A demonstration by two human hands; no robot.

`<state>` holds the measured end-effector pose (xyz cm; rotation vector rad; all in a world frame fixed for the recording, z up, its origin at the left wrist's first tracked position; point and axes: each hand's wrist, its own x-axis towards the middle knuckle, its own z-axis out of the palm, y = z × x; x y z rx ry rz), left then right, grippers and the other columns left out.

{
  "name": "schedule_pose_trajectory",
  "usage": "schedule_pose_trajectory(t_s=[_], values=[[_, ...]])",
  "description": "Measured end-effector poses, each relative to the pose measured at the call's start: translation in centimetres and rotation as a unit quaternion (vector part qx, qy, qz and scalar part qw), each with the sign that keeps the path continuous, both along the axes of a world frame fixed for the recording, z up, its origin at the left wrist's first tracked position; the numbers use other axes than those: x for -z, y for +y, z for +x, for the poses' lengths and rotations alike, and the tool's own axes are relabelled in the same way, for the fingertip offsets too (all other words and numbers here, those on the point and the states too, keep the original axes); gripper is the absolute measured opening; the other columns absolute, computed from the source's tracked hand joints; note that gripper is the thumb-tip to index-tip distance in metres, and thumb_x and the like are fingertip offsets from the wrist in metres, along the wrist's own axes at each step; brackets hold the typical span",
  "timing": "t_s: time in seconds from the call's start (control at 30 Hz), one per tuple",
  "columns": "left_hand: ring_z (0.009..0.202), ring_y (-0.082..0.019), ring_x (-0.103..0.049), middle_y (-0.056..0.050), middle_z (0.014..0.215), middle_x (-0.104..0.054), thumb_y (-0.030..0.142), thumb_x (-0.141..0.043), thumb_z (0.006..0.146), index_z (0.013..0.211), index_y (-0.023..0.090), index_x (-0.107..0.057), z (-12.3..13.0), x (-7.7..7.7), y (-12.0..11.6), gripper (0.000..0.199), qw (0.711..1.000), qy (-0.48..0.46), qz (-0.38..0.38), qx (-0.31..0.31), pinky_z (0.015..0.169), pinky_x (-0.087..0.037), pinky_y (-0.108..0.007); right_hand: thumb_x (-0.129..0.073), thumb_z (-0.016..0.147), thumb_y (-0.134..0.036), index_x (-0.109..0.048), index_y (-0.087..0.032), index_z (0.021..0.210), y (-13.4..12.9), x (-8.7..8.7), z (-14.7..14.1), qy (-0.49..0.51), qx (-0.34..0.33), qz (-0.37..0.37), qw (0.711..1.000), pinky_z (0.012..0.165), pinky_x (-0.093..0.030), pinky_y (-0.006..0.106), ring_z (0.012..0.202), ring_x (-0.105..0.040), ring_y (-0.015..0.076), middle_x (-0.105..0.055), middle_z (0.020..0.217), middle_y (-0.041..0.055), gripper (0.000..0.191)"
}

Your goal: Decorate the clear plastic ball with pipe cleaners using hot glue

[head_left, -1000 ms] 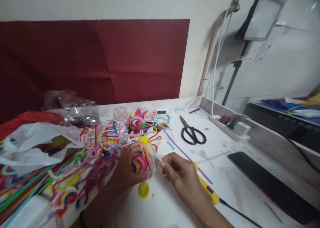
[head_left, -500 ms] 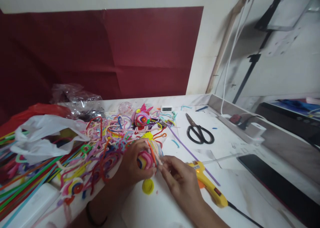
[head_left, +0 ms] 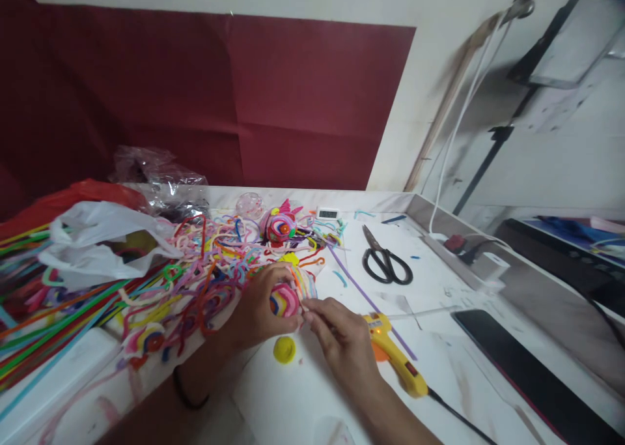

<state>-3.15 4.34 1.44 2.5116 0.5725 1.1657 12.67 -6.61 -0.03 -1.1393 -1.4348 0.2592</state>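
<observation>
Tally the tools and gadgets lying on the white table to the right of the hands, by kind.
Scissors: 1
Yellow glue gun: 1
Small digital clock: 1
Black phone: 1
Total: 4

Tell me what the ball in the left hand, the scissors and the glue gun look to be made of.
Ball: fuzzy coiled pipe cleaners, matte, it seems. Scissors: dark metal blades, glossy black handles, probably coated. Glue gun: smooth yellow plastic, by its sheen.

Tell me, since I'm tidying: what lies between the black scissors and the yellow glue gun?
Head view: a long purple pipe cleaner crosses between black scissors and yellow glue gun.
</observation>
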Motion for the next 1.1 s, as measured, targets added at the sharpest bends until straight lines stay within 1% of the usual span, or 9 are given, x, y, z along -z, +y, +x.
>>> schedule_pose_trajectory(t_s=[0.1, 0.27, 0.57, 0.63, 0.73, 0.9, 1.1], values=[[0.115, -0.03, -0.061, -0.01, 0.117, -0.062, 0.013, -0.08, 0.058, 0.108, 0.024, -0.048, -0.02, -0.03, 0.01, 0.061, 1.0, 0.007, -0.024, -0.003, 0.097, -0.051, -0.044, -0.062, 0.09, -0.018, -0.078, -0.015, 0.102, 0.01, -0.08, 0.21, 0.029, -0.019, -0.031, 0.999, 0.055, -0.05, 0.026, 0.06, -0.061, 0.0151, -0.067, 0.072, 0.0051, 0.021], [0.114, -0.031, -0.061, -0.01, 0.115, -0.064, 0.017, -0.081, 0.059, 0.107, 0.024, -0.05, -0.03, -0.06, 0.06, 0.057, 1.0, 0.003, -0.03, -0.009, 0.097, -0.05, -0.045, -0.062, 0.088, -0.021, -0.079, -0.018, 0.103, 0.23, 0.12, 0.33, 0.085, -0.04, -0.072, 0.993, 0.052, -0.047, 0.025, 0.056, -0.056, 0.0134, -0.062, 0.068, 0.002, 0.023], [0.116, -0.03, -0.062, -0.01, 0.118, -0.065, 0.018, -0.079, 0.058, 0.104, 0.024, -0.052, -0.04, -0.27, -0.11, 0.053, 0.999, 0.008, -0.048, -0.013, 0.097, -0.051, -0.044, -0.065, 0.084, -0.027, -0.08, -0.018, 0.099, 0.51, 0.41, 0.14, 0.153, -0.059, -0.098, 0.982, 0.052, -0.045, 0.025, 0.054, -0.053, 0.0123, -0.062, 0.065, 0.001, 0.023], [0.115, -0.03, -0.062, -0.01, 0.119, -0.064, 0.018, -0.079, 0.058, 0.104, 0.024, -0.052, -0.02, -0.36, -0.23, 0.053, 0.999, 0.006, -0.052, -0.016, 0.097, -0.051, -0.044, -0.065, 0.084, -0.028, -0.08, -0.018, 0.099, 0.45, 0.37, 0.11, 0.16, -0.06, -0.101, 0.98, 0.052, -0.045, 0.025, 0.055, -0.054, 0.0126, -0.063, 0.066, 0.0014, 0.023], [0.114, -0.031, -0.063, -0.01, 0.117, -0.065, 0.018, -0.078, 0.058, 0.105, 0.024, -0.052, 0.04, -0.37, -0.31, 0.055, 0.999, -0.006, -0.038, -0.017, 0.096, -0.052, -0.046, -0.067, 0.084, -0.029, -0.08, -0.018, 0.098, 0.37, 0.3, 0.04, 0.168, -0.059, -0.103, 0.979, 0.051, -0.044, 0.025, 0.056, -0.055, 0.0128, -0.064, 0.067, 0.002, 0.022], [0.113, -0.032, -0.064, -0.011, 0.118, -0.065, 0.016, -0.079, 0.057, 0.105, 0.024, -0.053, 0.06, -0.45, -0.36, 0.056, 0.999, -0.009, -0.029, -0.025, 0.096, -0.054, -0.048, -0.068, 0.084, -0.029, -0.08, -0.02, 0.096, 0.26, 0.1, 0.04, 0.174, -0.063, -0.09, 0.979, 0.051, -0.046, 0.024, 0.055, -0.055, 0.0128, -0.063, 0.067, 0.0012, 0.02], [0.115, -0.032, -0.063, -0.011, 0.119, -0.064, 0.018, -0.082, 0.056, 0.106, 0.024, -0.051, -0.1, -0.53, -0.39, 0.059, 0.999, -0.001, -0.033, -0.014, 0.097, -0.053, -0.048, -0.066, 0.088, -0.029, -0.079, -0.022, 0.101, 0.04, 0.21, 0.44, 0.145, -0.071, -0.086, 0.983, 0.054, -0.049, 0.024, 0.057, -0.057, 0.0129, -0.063, 0.07, 0.0011, 0.02]])
